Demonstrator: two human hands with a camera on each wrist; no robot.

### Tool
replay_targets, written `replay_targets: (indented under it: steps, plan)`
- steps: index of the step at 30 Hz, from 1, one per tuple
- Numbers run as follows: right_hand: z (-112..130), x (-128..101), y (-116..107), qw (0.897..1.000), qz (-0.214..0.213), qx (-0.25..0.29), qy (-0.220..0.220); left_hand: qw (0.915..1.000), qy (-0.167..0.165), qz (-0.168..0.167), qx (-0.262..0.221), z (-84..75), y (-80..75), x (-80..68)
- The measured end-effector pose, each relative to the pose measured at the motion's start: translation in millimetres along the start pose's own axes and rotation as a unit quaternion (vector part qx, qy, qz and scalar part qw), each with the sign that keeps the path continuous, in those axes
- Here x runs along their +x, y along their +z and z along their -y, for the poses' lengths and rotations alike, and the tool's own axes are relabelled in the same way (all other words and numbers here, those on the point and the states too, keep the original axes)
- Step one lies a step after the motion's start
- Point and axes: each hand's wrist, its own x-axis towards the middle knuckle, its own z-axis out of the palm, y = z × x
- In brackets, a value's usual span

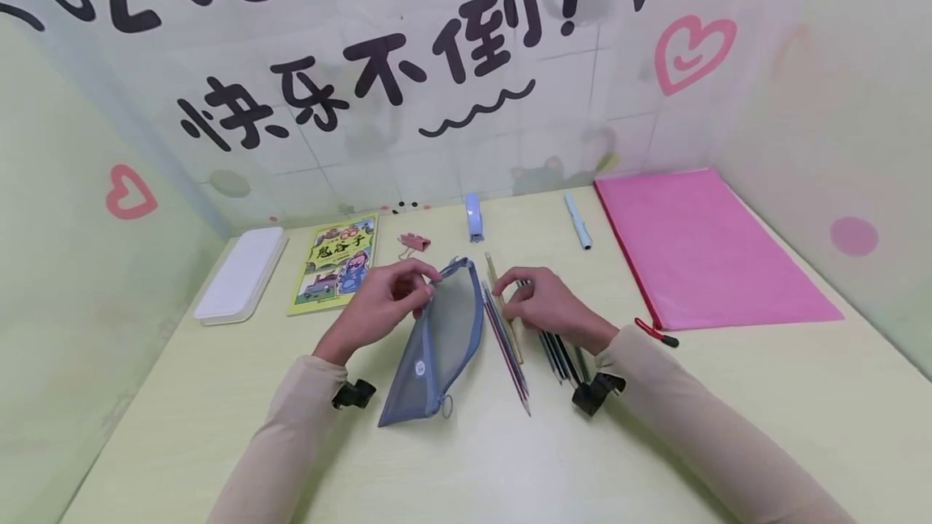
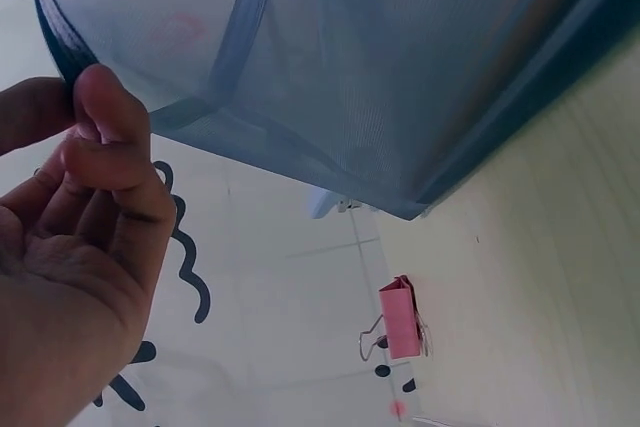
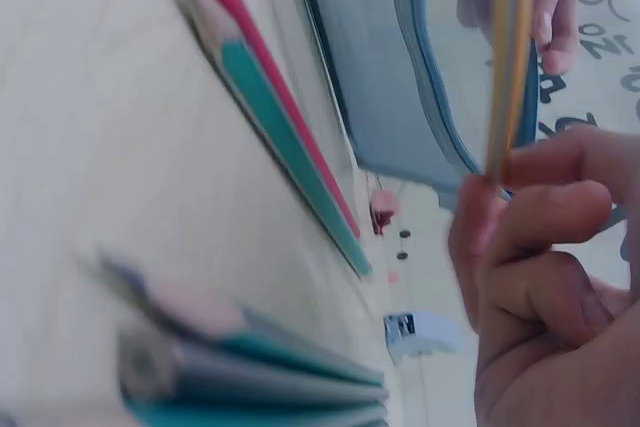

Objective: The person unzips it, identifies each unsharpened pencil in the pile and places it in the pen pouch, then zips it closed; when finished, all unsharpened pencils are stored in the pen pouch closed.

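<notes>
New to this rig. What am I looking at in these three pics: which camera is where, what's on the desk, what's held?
No robot here: a person works with two bare hands, wearing three cameras. The wide picture comes from the head and looks down at a pale green desk. The other two come from the wrists, each close on its own hand.

The left hand pinches the open rim of a grey-blue mesh pencil pouch. The right hand pinches a yellow-tan pencil.

More coloured pencils lie beside the pouch. Further back: a white flat case, a yellow picture book, a pink binder clip, a pale blue stapler, a light blue pen and a pink zip folder.
</notes>
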Motion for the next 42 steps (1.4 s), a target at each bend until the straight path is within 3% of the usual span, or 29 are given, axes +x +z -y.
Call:
replay_targets:
  steps: [6,13,21,32,42]
  plan:
    - [6.2,-3.1,16.7,0.996,-0.040,0.070,-0.026,0.9999,0.000,-0.006,-0.010,1.6,5.1,-0.5]
    - [18.6,2.8,38.3,0.988,-0.109,0.092,-0.066,0.9995,-0.001,-0.029,-0.011,1.4,12.2,3.5]
    - [20.9,-2.2,55.2,0.992,-0.083,0.056,-0.082,0.9966,0.009,-0.081,-0.009,5.1,19.6,5.5]
    - [28.2,-13.2,69.2,0.991,-0.084,0.023,-0.098,0.9920,0.014,-0.122,-0.030,0.1,26.3,3.4]
    - [31.1,-19.2,73.8,0.992,-0.069,-0.010,-0.106,0.9916,0.018,-0.123,-0.037,-2.1,26.4,1.5]
